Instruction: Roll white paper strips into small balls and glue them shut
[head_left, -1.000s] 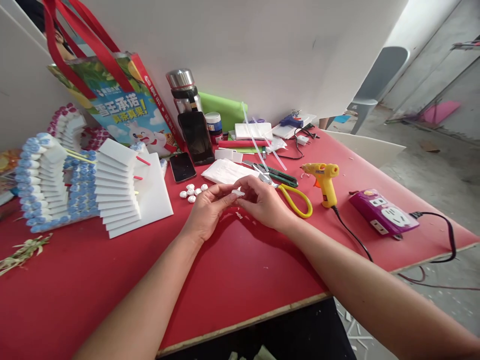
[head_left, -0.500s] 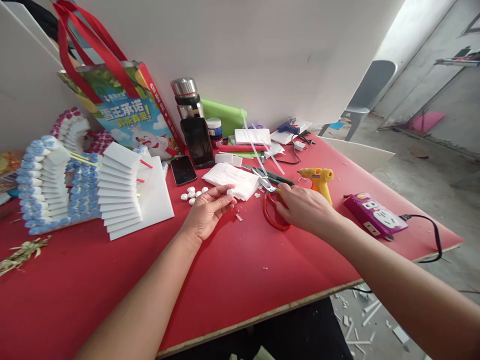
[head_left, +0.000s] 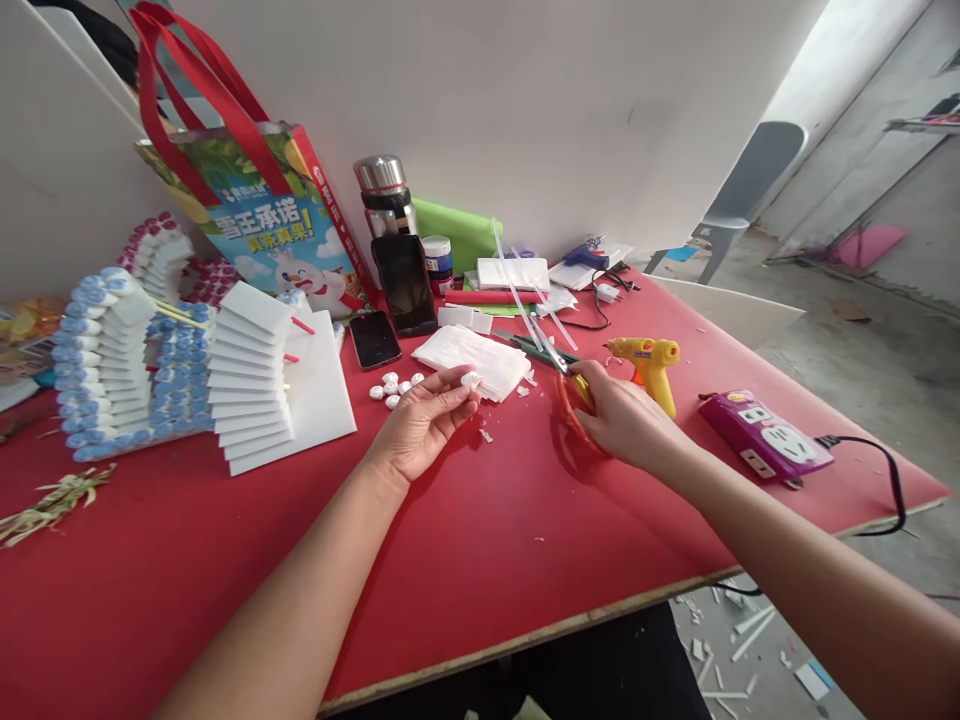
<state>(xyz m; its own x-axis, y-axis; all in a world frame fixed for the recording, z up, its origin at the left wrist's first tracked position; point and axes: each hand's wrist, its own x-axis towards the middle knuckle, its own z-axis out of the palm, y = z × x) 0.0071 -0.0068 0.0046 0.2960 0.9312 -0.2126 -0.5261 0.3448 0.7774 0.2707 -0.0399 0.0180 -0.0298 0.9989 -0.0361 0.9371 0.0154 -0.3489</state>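
Observation:
Between thumb and fingertips, my left hand point(head_left: 424, 425) pinches a small white paper ball point(head_left: 470, 380). My right hand point(head_left: 626, 415) grips the scissors point(head_left: 576, 425) by their red and yellow handles, the blades pointing up and away; the handles are a little blurred. Several similar white balls point(head_left: 391, 384) lie just left of my left hand. Behind it rests a stack of white tissue sheets point(head_left: 474, 358), with small paper scraps point(head_left: 486, 436) on the red table point(head_left: 480, 580).
A yellow glue gun point(head_left: 651, 365) and a purple power strip point(head_left: 769, 435) sit to the right. Phones point(head_left: 375, 340), a thermos point(head_left: 384, 195) and a gift bag point(head_left: 277, 230) stand behind. White foam pieces point(head_left: 251, 390) and a blue-and-white assembly point(head_left: 82, 370) are at left.
My right hand has lifted the scissors off the table and turned them. The white ball stays in my left hand and shows more plainly. The view has shifted slightly.

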